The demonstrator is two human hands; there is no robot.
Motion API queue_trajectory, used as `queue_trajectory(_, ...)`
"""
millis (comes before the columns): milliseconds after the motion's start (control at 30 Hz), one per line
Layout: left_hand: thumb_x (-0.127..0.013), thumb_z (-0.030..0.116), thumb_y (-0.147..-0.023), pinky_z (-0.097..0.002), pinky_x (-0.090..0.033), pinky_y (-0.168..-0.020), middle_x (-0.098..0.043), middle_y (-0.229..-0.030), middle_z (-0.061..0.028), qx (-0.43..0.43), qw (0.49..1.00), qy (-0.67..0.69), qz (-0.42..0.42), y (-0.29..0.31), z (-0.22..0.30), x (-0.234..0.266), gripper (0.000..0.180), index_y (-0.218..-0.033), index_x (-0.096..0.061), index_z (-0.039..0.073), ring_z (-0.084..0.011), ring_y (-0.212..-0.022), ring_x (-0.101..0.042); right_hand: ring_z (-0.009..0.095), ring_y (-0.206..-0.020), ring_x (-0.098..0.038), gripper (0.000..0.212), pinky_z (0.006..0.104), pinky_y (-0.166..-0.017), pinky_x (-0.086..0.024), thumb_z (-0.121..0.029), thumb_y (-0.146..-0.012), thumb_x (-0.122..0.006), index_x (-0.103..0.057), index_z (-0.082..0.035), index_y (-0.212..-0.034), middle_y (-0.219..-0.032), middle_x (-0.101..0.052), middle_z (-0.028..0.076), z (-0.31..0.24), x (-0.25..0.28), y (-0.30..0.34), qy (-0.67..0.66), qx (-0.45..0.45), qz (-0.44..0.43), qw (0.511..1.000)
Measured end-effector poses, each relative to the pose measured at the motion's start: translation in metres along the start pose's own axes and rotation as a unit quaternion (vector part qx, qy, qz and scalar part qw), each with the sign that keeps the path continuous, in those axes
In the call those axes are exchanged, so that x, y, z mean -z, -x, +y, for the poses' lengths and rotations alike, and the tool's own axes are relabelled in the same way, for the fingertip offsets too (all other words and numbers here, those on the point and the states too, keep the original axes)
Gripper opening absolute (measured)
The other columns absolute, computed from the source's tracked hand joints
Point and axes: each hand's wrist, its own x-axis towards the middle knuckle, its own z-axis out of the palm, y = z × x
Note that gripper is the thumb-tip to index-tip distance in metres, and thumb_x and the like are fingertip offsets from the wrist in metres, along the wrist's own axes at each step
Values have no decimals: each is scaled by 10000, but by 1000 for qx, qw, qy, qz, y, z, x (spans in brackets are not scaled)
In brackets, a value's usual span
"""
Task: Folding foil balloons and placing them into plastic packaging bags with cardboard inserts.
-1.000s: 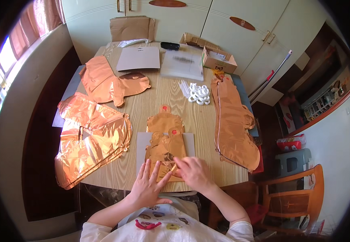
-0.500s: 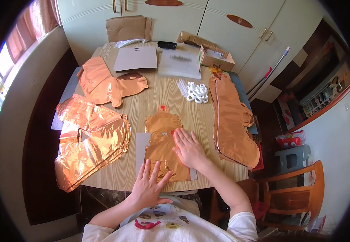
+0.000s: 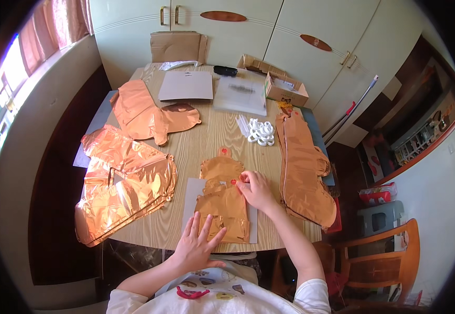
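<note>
A pale wood-grain table spreads before the person, bearing a plain light-grey rectangular card. On that card lies the thing being handled: a flat, copper-coloured metallic foil shape. It should be very light, limp and slick, quick to crease or tear — better taken by its edge or corner than by the broad middle. The left hand is spread, fingertips over the foil's lower left part. The right hand brings bent thumb and forefinger to the upper right corner, by a small round red mark — whether they pinch it, I cannot tell.
</note>
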Motion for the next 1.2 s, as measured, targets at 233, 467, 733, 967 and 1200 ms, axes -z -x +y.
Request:
queue_trajectory(233,-446,849,-761,-612,-169,-1148,-291,-1516,-305,7,1000,-20,-17,2,-1,-1,986,-1531,-311,247,-581,-1393,-205,153,-746,-604,367,291,-695,-476,-44,-932,-583,-535,-96,-1293,-805,-652,44,7,39,-17,-242,-135,-168,946)
queue_trajectory(467,-440,848,-767,-602,-175,-1150,-292,-1520,-294,4,999,-24,-38,1,0,7,997,-1541,-285,238,-568,-1394,-221,230,-805,-660,232,340,-768,-520,-37,-913,-566,-631,-51,-1136,-894,-681,131,77,112,-20,-111,-166,-10,980)
queue_trajectory(733,-442,839,-774,-607,-180,-1147,-300,-1516,-290,0,999,-24,-36,1,0,6,989,-1542,-283,238,-568,-1390,-229,330,-1039,-579,235,451,-921,-458,-122,-819,-691,-670,-82,-1050,-1034,-642,121,84,94,-7,286,-87,46,953)
queue_trajectory(967,-485,820,-770,-617,-174,-1145,-303,-1508,-298,1,1000,-4,-24,-2,-1,6,962,-1525,-321,246,-575,-1383,-232,311,-1020,-579,227,412,-948,-445,-298,-837,-695,-720,-78,-885,-986,-662,92,-50,-20,-55,-25,28,-97,995)
queue_trajectory(1200,-469,819,-778,-611,-180,-1146,-322,-1503,-286,-1,1000,-15,-14,-1,-2,5,949,-1528,-314,258,-548,-1390,-247,306,-1090,-541,257,429,-943,-425,-353,-814,-722,-726,-103,-872,-1031,-645,91,-70,-50,-87,-7,-87,-203,975)
